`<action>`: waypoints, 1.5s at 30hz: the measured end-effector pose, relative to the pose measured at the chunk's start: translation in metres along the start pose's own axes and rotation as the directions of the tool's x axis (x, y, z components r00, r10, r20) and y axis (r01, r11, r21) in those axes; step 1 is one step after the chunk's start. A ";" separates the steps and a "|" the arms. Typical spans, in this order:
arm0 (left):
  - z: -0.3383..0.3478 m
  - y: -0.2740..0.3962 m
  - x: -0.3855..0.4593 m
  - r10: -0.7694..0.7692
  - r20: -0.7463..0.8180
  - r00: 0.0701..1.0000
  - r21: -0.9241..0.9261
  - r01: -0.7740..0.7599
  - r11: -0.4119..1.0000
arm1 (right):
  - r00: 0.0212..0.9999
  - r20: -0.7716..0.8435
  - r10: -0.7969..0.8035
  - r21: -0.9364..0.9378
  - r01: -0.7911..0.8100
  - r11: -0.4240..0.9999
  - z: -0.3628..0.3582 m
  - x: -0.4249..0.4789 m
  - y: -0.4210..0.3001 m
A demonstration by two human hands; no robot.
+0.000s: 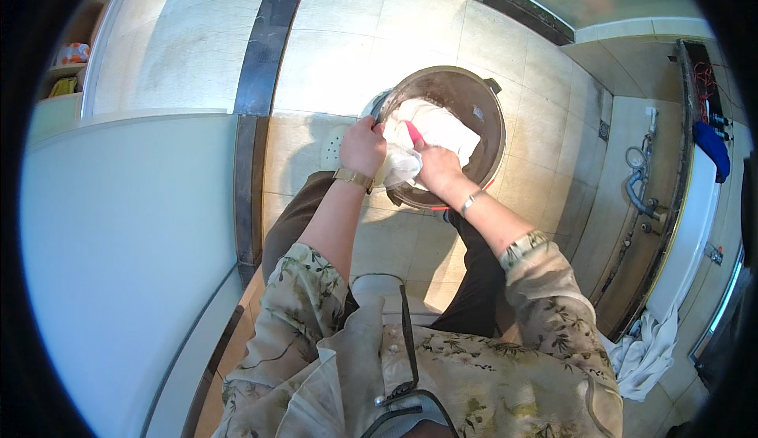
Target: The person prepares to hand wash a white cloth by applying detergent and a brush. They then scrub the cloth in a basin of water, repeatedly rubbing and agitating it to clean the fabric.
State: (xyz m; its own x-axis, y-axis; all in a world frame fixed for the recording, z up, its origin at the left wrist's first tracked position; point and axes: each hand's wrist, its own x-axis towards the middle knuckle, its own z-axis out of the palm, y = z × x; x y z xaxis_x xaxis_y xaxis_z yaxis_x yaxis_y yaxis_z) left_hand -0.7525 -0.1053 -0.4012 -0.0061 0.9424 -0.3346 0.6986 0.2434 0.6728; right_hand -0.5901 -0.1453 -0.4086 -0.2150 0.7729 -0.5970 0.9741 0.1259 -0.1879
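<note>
A round brown tub (494, 136) stands on the floor in front of me, a bunched white cloth (435, 119) inside it. At the tub's left rim, my left hand (362, 149) is closed on the edge of the white cloth; the hand hides part of the rim. My right hand (439, 168) is over the near part of the tub, fingers curled around a small pinkish-red object (413, 132) whose kind I cannot make out. Between the two hands hangs a thin, wet-looking fold (402, 166) of white fabric.
Left of me is a frosted panel (130, 201) beside a dark stone threshold (251, 89). To the right, a basin counter (681, 225) has exposed pipes (636, 192) below, a blue cloth (712, 149) on its edge and white fabric (645, 352) hanging near me. Pale tiles (545, 136) cover the floor.
</note>
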 end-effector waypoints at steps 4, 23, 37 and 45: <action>-0.003 0.001 0.001 0.014 0.044 0.999 -0.022 -0.013 1.000 | 0.998 -0.059 0.019 -0.083 -0.024 0.996 0.017 0.001 0.002; -0.003 -0.002 0.002 -0.028 0.011 1.000 -0.014 0.028 0.999 | 0.999 -0.029 -0.024 0.033 0.025 0.999 -0.011 0.005 0.008; -0.009 0.005 0.001 -0.126 0.116 0.985 0.075 0.118 0.990 | 0.976 0.198 0.088 0.143 -0.118 0.983 -0.077 -0.020 0.015; -0.004 0.006 0.003 -0.068 0.102 0.992 0.003 0.069 0.998 | 0.967 0.011 0.254 0.226 -0.250 0.941 -0.020 0.047 0.022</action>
State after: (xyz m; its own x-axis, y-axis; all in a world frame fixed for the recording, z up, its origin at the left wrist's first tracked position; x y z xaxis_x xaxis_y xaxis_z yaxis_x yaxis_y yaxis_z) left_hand -0.7507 -0.0998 -0.3957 0.0189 0.8952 -0.4453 0.6984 0.3069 0.6466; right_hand -0.5769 -0.0939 -0.4250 0.0392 0.7728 -0.6334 0.9550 -0.2155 -0.2039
